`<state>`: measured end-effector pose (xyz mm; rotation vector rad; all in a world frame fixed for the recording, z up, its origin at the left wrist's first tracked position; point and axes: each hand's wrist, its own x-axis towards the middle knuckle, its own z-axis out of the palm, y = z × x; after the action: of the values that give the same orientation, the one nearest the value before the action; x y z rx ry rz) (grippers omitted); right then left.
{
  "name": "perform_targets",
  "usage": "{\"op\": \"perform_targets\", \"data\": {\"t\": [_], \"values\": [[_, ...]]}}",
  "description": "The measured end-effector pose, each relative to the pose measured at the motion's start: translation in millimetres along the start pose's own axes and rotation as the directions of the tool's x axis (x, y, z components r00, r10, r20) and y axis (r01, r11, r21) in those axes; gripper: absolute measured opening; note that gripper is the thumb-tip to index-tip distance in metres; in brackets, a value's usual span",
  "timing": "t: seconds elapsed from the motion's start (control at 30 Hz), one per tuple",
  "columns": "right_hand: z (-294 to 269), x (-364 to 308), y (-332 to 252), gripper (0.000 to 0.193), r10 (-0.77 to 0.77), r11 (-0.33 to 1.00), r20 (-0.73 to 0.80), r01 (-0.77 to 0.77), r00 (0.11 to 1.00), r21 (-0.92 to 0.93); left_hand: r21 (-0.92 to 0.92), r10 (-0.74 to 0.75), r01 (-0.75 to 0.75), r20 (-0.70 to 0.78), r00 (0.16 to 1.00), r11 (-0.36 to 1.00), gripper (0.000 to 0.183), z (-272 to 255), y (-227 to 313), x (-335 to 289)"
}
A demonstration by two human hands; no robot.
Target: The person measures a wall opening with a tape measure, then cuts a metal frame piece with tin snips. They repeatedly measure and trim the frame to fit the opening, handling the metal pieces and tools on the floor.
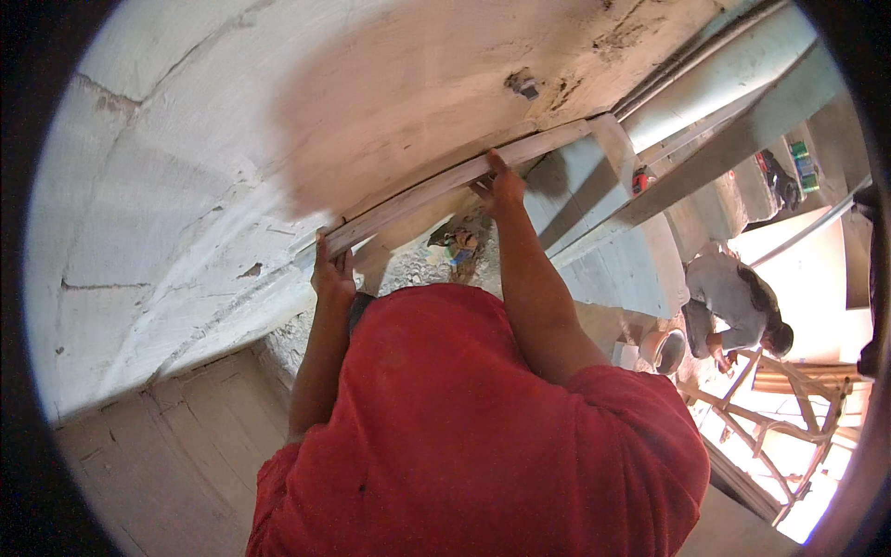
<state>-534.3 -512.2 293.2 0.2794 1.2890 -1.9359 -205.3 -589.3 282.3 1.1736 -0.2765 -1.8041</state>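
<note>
Nearest is the red shirt (464, 418) of the person, with both bare forearms reaching up from it. The left hand (334, 277) grasps a long pale strip (408, 206) close to its left end, thumb at the upper edge and fingers curled below. The right hand (504, 187) grips the same strip well along to the right, past its middle, a digit laid over its face and the others bent underneath. The strip therefore spans the gap between the hands, continues beyond the right one, and lies slanted along the rough, whitish wall (186, 176). Below it, between the forearms, loose rubble (413, 265) shows. Off to the right stand pale bluish steps (613, 265), and past them a round bucket (663, 351). Farther away a co-worker (729, 292) in grey bends forward near a wooden frame (770, 425).
</note>
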Motion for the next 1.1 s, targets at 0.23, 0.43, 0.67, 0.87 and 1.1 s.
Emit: {"op": "perform_targets", "data": {"t": [0.23,0.43,0.67,0.87,1.1], "values": [[-1.0,7.8,2.4,0.047,-0.050,0.999,0.036,0.050,0.998,0.010,0.032,-0.039,0.043,-0.127,0.991,0.999,0.054,6.4,-0.7,-0.6],[-9.1,1.6,-1.2,0.050,0.006,1.000,0.129,-0.009,0.992,0.019,0.015,-0.021,0.024,-0.159,0.987,1.000,0.050,7.4,-1.0,-5.7],[-24.4,-0.8,16.4,0.044,0.073,0.997,0.061,-0.075,0.995,0.032,-0.041,-0.016,0.011,-0.123,0.992,0.999,0.047,-4.3,-5.5,-9.0],[-19.9,4.5,9.7,0.042,0.042,0.999,0.106,-0.040,0.993,-0.022,-0.061,-0.030,0.020,-0.158,0.987,0.998,0.039,-5.1,-10.3,-12.3],[-8.8,4.0,-1.1,0.043,0.059,0.998,0.142,-0.054,0.988,-0.036,0.021,0.062,-0.059,-0.200,0.978,0.998,0.047,12.9,-0.8,-16.5]]}}
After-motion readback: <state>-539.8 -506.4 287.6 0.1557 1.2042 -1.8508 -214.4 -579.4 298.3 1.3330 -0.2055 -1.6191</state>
